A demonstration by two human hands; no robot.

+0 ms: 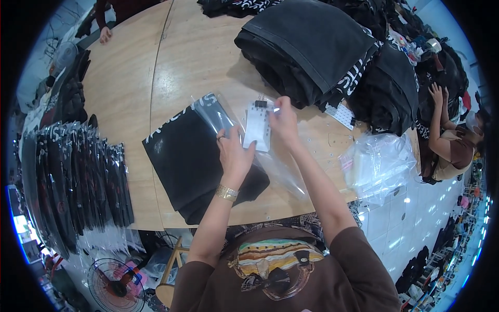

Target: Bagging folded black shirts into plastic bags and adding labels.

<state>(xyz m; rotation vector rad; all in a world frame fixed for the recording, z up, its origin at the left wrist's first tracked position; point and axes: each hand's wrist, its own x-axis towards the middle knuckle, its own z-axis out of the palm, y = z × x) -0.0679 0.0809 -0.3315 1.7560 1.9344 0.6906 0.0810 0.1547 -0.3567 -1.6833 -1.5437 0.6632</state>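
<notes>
A folded black garment point(192, 161) with white lettering along one edge lies on the table in front of me. Over its right part stretches a clear plastic bag point(283, 174). My left hand point(235, 153) rests on the garment and bag with fingers spread, its thumb touching the lower edge of a white label sheet point(256, 130). Rows of small marks cover that sheet, and a black binder clip point(261, 104) grips its top. My right hand point(283, 122) is pinched at the sheet's right edge; what its fingertips hold is too small to make out.
Bagged black garments point(78, 182) stand in a row at left. A large black garment pile point(312, 47) fills the back right, beside another white sheet point(341, 115). Clear plastic bags point(382, 164) lie at the table's right edge. Co-workers' hands show far left point(105, 35) and right point(436, 93).
</notes>
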